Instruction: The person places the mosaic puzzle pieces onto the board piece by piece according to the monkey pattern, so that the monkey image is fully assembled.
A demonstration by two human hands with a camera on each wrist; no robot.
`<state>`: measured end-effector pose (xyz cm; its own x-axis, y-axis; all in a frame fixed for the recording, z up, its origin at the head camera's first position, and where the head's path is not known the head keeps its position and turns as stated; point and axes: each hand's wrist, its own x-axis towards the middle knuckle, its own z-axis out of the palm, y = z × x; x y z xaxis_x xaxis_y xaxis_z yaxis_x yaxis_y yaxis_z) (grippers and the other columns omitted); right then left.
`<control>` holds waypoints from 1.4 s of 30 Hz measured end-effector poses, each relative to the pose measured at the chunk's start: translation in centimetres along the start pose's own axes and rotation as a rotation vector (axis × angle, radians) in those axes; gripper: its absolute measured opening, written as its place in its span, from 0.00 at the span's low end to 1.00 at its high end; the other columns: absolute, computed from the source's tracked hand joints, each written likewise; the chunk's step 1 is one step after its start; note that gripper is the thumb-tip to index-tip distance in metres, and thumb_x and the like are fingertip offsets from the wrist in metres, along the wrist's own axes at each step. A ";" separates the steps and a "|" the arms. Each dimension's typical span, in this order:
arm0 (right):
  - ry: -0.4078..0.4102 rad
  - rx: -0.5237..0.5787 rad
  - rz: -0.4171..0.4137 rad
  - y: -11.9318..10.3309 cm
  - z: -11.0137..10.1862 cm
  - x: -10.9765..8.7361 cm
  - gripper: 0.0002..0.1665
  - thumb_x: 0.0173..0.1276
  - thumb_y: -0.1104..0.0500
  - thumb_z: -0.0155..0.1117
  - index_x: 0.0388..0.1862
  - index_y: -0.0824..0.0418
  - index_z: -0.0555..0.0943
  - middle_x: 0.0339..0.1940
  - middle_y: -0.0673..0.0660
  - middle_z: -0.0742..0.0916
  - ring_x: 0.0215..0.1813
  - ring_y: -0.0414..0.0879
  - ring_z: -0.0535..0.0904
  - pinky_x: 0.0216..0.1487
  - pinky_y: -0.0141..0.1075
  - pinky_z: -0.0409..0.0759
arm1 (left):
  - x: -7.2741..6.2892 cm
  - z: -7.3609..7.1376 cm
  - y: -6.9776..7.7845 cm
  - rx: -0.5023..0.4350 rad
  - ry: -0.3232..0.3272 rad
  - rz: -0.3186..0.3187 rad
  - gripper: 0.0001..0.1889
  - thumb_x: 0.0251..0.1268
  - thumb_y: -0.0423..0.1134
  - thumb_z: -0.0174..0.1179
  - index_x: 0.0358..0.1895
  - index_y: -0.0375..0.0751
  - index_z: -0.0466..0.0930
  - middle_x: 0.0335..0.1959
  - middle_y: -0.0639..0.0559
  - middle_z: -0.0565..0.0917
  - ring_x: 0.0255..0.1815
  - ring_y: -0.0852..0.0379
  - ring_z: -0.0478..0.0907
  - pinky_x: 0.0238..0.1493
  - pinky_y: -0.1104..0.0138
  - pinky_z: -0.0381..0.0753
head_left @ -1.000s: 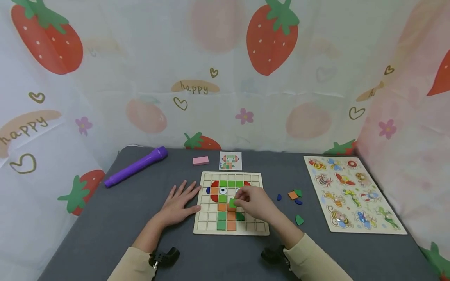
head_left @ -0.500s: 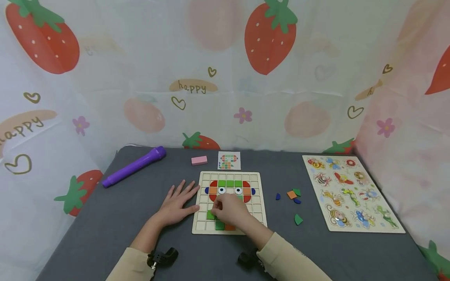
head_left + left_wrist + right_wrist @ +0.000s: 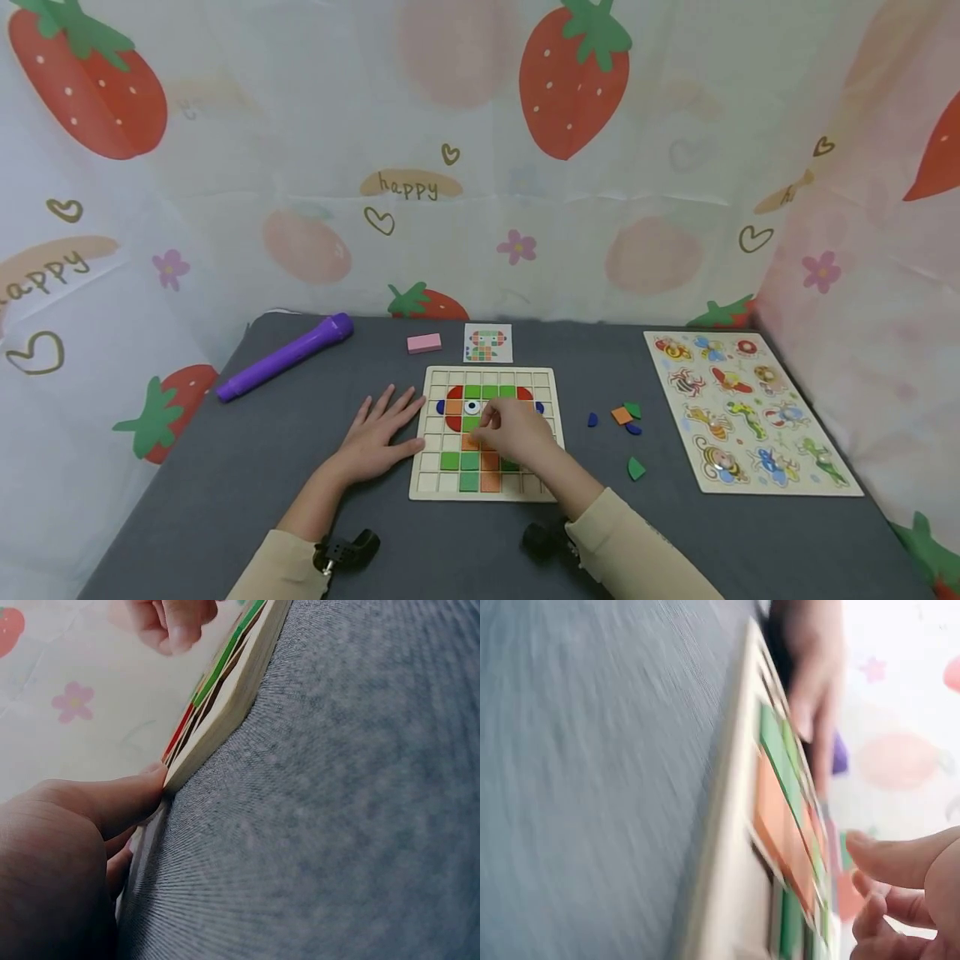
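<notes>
A pale wooden grid board (image 3: 427,483) lies on the dark cloth, with coloured tiles forming a figure. My left hand (image 3: 378,442) lies flat on the cloth with spread fingers. Its thumb touches the board's left edge, also seen in the left wrist view. Above the board's middle hovers my right hand (image 3: 517,433), fingers loosely bent, hiding some tiles. In the right wrist view, nothing shows between its thumb (image 3: 892,859) and fingers. A green square tile (image 3: 450,461) sits in a cell at the lower left, beside another green tile (image 3: 469,461).
Loose blue, orange and green pieces (image 3: 636,468) lie right of the board. A small pattern card (image 3: 488,343) and a pink block (image 3: 424,343) are behind it. A purple stick (image 3: 285,358) lies at the left, an insect picture board (image 3: 750,417) at the right.
My right hand carried a green square tile leftward, set it in a lower-left cell and let go. It has since moved back up and right. My left hand has stayed at the board's edge.
</notes>
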<state>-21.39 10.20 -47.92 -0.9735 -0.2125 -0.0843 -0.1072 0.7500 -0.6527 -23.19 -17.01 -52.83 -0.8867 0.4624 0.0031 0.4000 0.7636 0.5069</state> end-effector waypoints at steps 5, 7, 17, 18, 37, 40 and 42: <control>0.069 0.028 0.046 2.2 -3.4 0.1 0.07 0.69 0.52 0.71 0.37 0.53 0.85 0.31 0.51 0.83 0.30 0.46 0.76 0.28 0.38 0.73 | -0.1 0.1 0.0 -0.004 -0.005 -0.004 0.40 0.72 0.62 0.55 0.81 0.54 0.54 0.83 0.50 0.52 0.85 0.40 0.37 0.78 0.39 0.31; 0.100 0.027 0.063 3.4 -4.8 0.1 0.07 0.70 0.54 0.70 0.40 0.55 0.85 0.33 0.52 0.85 0.33 0.47 0.78 0.29 0.38 0.75 | -0.1 0.1 0.0 -0.003 -0.005 -0.005 0.40 0.72 0.62 0.55 0.81 0.54 0.54 0.83 0.50 0.52 0.85 0.40 0.37 0.79 0.39 0.31; 0.193 -0.116 0.115 9.7 -9.9 -0.7 0.23 0.68 0.73 0.53 0.56 0.61 0.85 0.55 0.63 0.87 0.50 0.57 0.81 0.44 0.48 0.78 | -0.2 0.1 -0.1 -0.004 -0.007 -0.012 0.40 0.72 0.62 0.55 0.81 0.54 0.55 0.83 0.50 0.52 0.85 0.40 0.37 0.78 0.39 0.31; 0.189 -0.134 0.126 10.2 -10.1 -0.7 0.26 0.66 0.75 0.52 0.58 0.60 0.84 0.57 0.64 0.86 0.49 0.57 0.80 0.43 0.48 0.77 | -0.2 0.1 -0.1 -0.005 -0.007 -0.013 0.40 0.72 0.62 0.55 0.81 0.54 0.55 0.83 0.50 0.52 0.85 0.40 0.37 0.78 0.39 0.31; 0.104 -0.167 0.166 13.5 -11.7 -2.5 0.28 0.57 0.78 0.55 0.56 0.68 0.84 0.53 0.68 0.86 0.54 0.64 0.81 0.48 0.52 0.81 | 0.0 0.2 -0.1 -0.002 -0.006 -0.010 0.40 0.72 0.63 0.54 0.82 0.54 0.54 0.83 0.50 0.52 0.85 0.40 0.37 0.78 0.39 0.31; 0.087 -0.196 0.151 13.4 -11.9 -2.5 0.27 0.57 0.79 0.57 0.56 0.69 0.84 0.53 0.70 0.86 0.56 0.67 0.80 0.50 0.54 0.81 | 0.0 0.1 -0.1 -0.001 0.002 -0.006 0.40 0.72 0.63 0.54 0.82 0.54 0.54 0.83 0.50 0.52 0.85 0.40 0.37 0.78 0.39 0.31; 0.092 -0.192 0.153 13.5 -12.0 -2.5 0.26 0.57 0.79 0.57 0.55 0.70 0.84 0.53 0.71 0.85 0.56 0.67 0.80 0.51 0.55 0.81 | 0.1 0.1 -0.2 -0.004 0.003 -0.006 0.40 0.72 0.63 0.54 0.82 0.54 0.54 0.83 0.50 0.52 0.85 0.40 0.37 0.79 0.39 0.31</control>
<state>-22.86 28.31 -47.49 -0.9947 -0.0359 -0.0961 0.0149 0.8763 -0.4816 -23.31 -17.05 -53.00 -0.8897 0.4566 0.0022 0.3937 0.7648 0.5100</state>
